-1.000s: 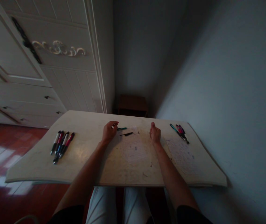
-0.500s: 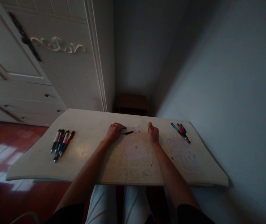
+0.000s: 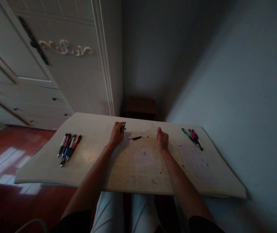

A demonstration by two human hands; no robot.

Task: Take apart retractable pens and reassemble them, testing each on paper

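Observation:
My left hand (image 3: 116, 133) rests on the cream table (image 3: 92, 161) with its fingers curled round a green pen piece (image 3: 123, 127). A thin black pen part (image 3: 135, 138) lies just to its right, at the top of a scribbled sheet of paper (image 3: 142, 155). My right hand (image 3: 162, 139) sits at that sheet's right edge in a loose fist, thumb up, with nothing visible in it.
Several pens (image 3: 69, 149) lie in a row at the table's left. A smaller bunch of pens (image 3: 193, 136) lies at the far right, above a second sheet (image 3: 196, 163). A white cabinet (image 3: 55, 64) stands behind left, a wall (image 3: 237, 97) close on the right.
My left hand closed over the green pen piece that lay beside it and drew it slightly left. The black part stayed on the table. My right hand barely moved.

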